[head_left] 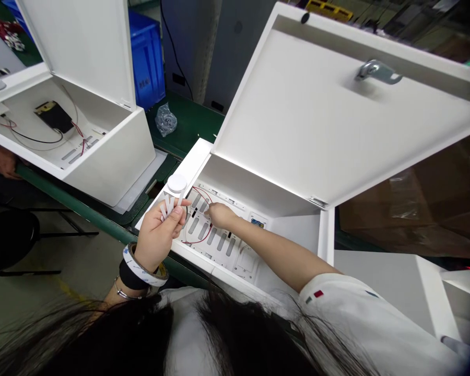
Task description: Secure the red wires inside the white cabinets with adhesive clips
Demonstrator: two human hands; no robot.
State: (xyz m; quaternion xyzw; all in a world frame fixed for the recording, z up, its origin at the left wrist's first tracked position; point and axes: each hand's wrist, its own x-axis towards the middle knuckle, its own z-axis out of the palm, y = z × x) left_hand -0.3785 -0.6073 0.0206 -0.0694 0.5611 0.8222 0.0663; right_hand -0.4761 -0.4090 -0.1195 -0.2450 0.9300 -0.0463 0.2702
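Note:
My left hand (155, 231) is closed on several short white strips (166, 206) that fan out above the fingers. It is over the near left rim of a white metal box (194, 159), beside a round white cap (176, 183). A roll of tape (141, 270) hangs around my left wrist. My right hand (220, 215) reaches down inside the box, fingers curled together at the slotted floor plate (222, 242). Its fingertips are partly hidden, so what they hold cannot be made out. Thin red wires (198, 242) loop close to those fingers. A small blue circuit board (257, 223) sits farther right.
The box's hinged lid (348, 120) stands raised, with a metal lock cam (378, 72) on it. Another open white box (113, 156) on the green bench (191, 130) holds a black device (55, 117). A person's hand (3, 159) is at far left. Cardboard boxes (415, 203) stand right.

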